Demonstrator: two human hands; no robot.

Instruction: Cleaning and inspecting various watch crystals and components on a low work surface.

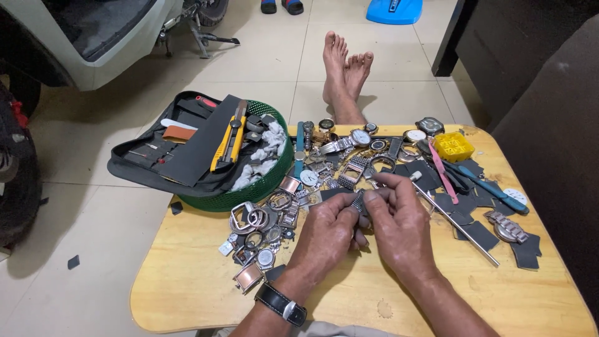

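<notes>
Metal watch band (357, 201), a short dark mesh piece, sits at the centre of the frame, pinched between our two hands just above the table (187, 281). Our left hand (327, 234) is closed on its lower part, thumb and fingers pressed around it, and a black-strapped wristwatch (281, 304) shows on that wrist at the bottom of the frame. Our right hand (399, 228) is closed on the band from the other side, fingertips meeting the left ones over the mesh.

Just left of our hands lies a heap of watch cases and bezels (262, 228), silver and copper coloured, some touching each other. Above our hands, toward the top edge of the table, lie more watches and bracelets (349, 146) in a loose pile. To the right a thin metal rod (458, 228) runs slantwise, with a pink tool (442, 171) and a blue-handled tool (493, 187) beyond it, and dark flat scraps (480, 234) around them. A small yellow case (453, 146) stands at the upper right of the table.

At the table's upper left corner a green basket (262, 184) holds an open black tool pouch (181, 150), a yellow utility knife (228, 140) and a grey rag (265, 150). Our bare feet (344, 72) rest on the tiled floor (93, 206) past the table.
</notes>
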